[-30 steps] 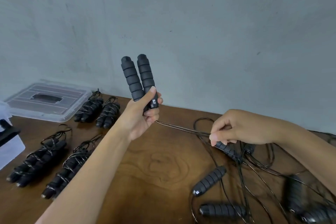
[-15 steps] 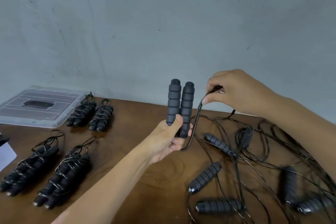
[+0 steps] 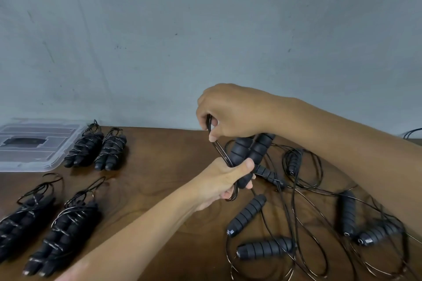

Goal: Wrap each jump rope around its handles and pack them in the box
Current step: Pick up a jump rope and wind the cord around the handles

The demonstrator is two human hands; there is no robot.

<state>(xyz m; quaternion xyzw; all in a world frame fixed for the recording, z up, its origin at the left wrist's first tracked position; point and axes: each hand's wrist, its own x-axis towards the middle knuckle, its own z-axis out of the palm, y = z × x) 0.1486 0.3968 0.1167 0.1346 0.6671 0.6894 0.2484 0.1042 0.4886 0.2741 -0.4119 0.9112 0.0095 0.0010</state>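
1. A person's left hand (image 3: 222, 181) grips a pair of black foam handles (image 3: 247, 155) held side by side above a wooden bench (image 3: 159, 166), thumb curled across their lower part; the handles tilt up and to the right.
2. The right hand (image 3: 230, 113) reaches across from the right, its fingers curled and pinching a doubled length of thin black rope (image 3: 218, 146) just left of the handles' upper ends; the right wrist passes in front of the handles' tips.
3. The pinched rope runs down from the right hand to the left hand, passing beside the handles and under the left thumb.
4. On the bench to the right lies a tangle of loose ropes (image 3: 306, 191) with several unwrapped handles, among them one near the centre (image 3: 246, 215) and one lying flatter below it (image 3: 266, 247).
5. On the left of the bench lie four finished bundles, rope wound round paired handles: two at the back (image 3: 84, 151) (image 3: 110, 153) and two nearer the camera (image 3: 25, 217) (image 3: 65, 235).
6. A clear plastic lid (image 3: 34, 143) lies flat at the far left edge of the bench, just beside the back bundles; a grey wall (image 3: 205, 29) rises behind.
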